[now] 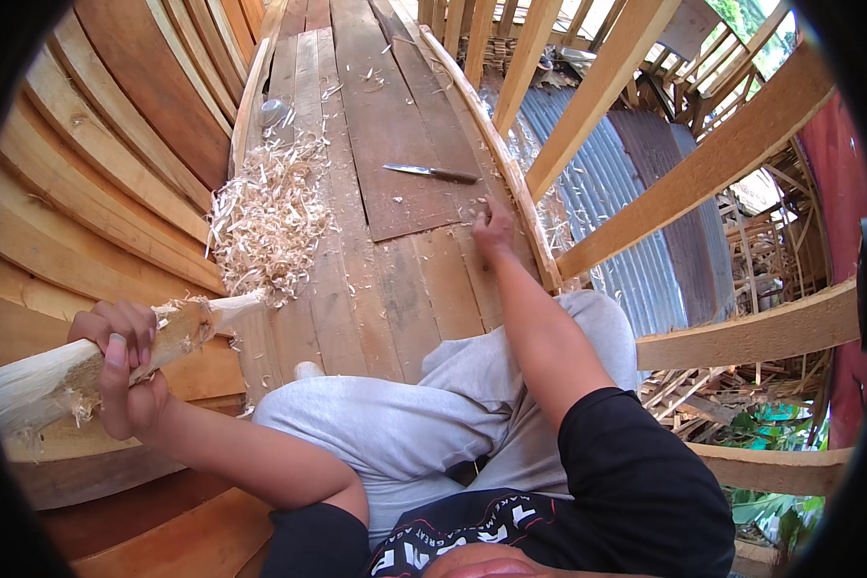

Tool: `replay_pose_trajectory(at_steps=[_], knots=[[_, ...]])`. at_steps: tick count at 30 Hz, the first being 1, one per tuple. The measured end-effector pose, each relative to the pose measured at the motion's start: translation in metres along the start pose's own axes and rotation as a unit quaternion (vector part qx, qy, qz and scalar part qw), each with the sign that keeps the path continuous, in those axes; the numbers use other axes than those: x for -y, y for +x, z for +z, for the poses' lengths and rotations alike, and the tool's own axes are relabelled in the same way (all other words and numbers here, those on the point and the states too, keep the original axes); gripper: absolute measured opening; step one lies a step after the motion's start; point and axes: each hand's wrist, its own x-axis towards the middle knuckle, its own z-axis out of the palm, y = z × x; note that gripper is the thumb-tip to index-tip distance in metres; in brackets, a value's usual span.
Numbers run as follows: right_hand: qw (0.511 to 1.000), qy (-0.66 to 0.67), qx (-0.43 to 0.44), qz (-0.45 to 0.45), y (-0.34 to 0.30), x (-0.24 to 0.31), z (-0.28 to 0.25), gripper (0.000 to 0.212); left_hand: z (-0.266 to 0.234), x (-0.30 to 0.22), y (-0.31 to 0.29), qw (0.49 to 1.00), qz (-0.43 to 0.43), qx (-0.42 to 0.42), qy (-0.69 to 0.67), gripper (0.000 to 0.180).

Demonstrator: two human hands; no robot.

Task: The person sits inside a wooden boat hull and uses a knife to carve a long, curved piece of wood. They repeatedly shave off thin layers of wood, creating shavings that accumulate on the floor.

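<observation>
A pale, stripped wooden pole (43,387) slants in at the lower left, its bark partly shaved away. My left hand (125,361) wraps round it, thumb on the near side. On the brown plank (409,207) ahead of me lies a knife (432,173), its blade to the left and its dark handle to the right. Just short of the handle, my right hand (494,229) rests low over the floorboards, apart from the knife. Its fingers are curled in, and whatever they may hold is too small to make out.
Curly wood shavings (275,212) heap on the floor at the left, with a clear round container (273,113) beyond them. Upright planks (96,183) wall the left side. Wooden rails (602,91) line the right, above corrugated metal sheets (607,193). My legs (385,424) are folded below.
</observation>
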Motion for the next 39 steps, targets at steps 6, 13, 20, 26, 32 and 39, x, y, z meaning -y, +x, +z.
replay_pose_trajectory(at_steps=[6, 13, 20, 26, 32, 39], knots=[[0.994, 0.009, -0.101, -0.039, 0.002, -0.016, -0.001, 0.04, 0.008, 0.01, 0.0, 1.0, -0.014, 0.019, -0.018, 0.016], [0.983, -0.079, -0.146, -0.076, 0.014, -0.03, 0.019, 0.037, 0.012, 0.014, 0.001, 0.999, -0.006, 0.034, -0.027, 0.016], [0.992, -0.005, -0.117, 0.041, 0.014, -0.005, -0.002, 0.038, 0.006, 0.002, 0.005, 0.999, -0.007, 0.039, -0.032, 0.018], [0.995, 0.083, -0.047, -0.005, 0.004, 0.014, 0.013, 0.044, 0.001, 0.011, -0.002, 0.999, -0.002, 0.033, -0.028, 0.019], [0.984, 0.178, -0.008, -0.005, 0.012, 0.009, 0.035, 0.041, 0.01, 0.019, 0.001, 0.999, 0.012, 0.031, -0.026, 0.02], [0.958, 0.257, 0.123, 0.03, 0.016, 0.036, 0.043, 0.036, 0.014, 0.015, -0.001, 0.997, 0.031, 0.023, -0.073, 0.021]])
